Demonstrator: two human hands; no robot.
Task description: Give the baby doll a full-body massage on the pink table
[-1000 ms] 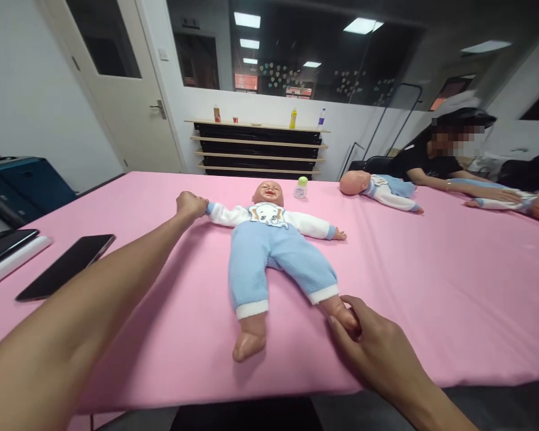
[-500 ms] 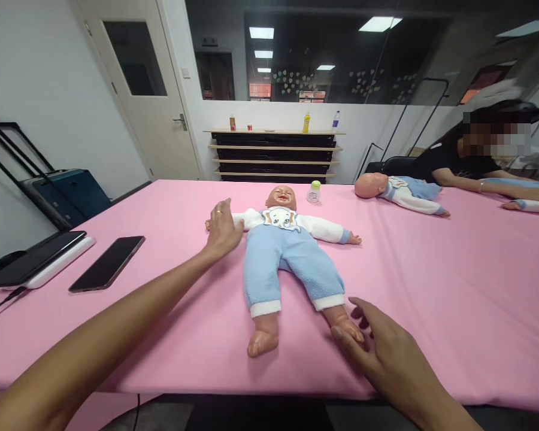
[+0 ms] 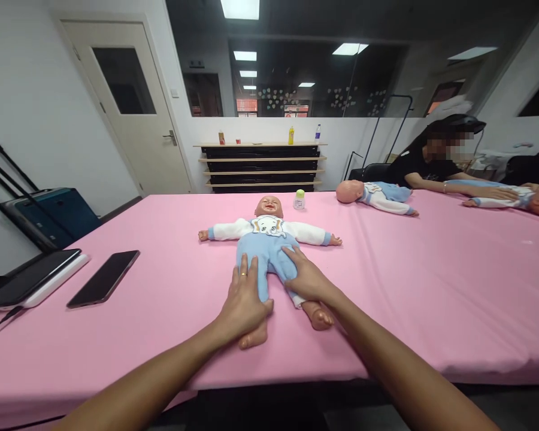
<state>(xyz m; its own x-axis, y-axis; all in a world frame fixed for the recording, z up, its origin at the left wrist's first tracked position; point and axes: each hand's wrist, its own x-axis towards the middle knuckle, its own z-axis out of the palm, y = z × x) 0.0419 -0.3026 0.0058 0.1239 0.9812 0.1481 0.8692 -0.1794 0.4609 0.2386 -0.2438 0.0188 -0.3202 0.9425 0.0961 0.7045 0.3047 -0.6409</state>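
A baby doll (image 3: 269,226) in a white top with an elephant face and light blue trousers lies on its back on the pink-covered table. Its arms are spread to the sides and its bare feet point towards me. My left hand (image 3: 245,305) rests over the doll's leg on the left, fingers stretched forward and thumb apart on the inner side. On the other leg lies my right hand (image 3: 309,276), its fingers spread across the thigh of the trousers. Parts of both legs are hidden under my hands. A small bottle with a green cap (image 3: 299,200) stands by the doll's head.
Two phones, one a dark phone (image 3: 103,279) and one on a white block (image 3: 56,281), lie at the left. Another doll (image 3: 377,194) lies at the back right. Beyond it a co-worker (image 3: 426,158) reaches towards a third doll (image 3: 516,197). A low shelf (image 3: 260,160) stands behind.
My left hand has come back from the doll's arm to its leg. My right hand has moved up from the foot to the thigh. The view has shifted slightly.
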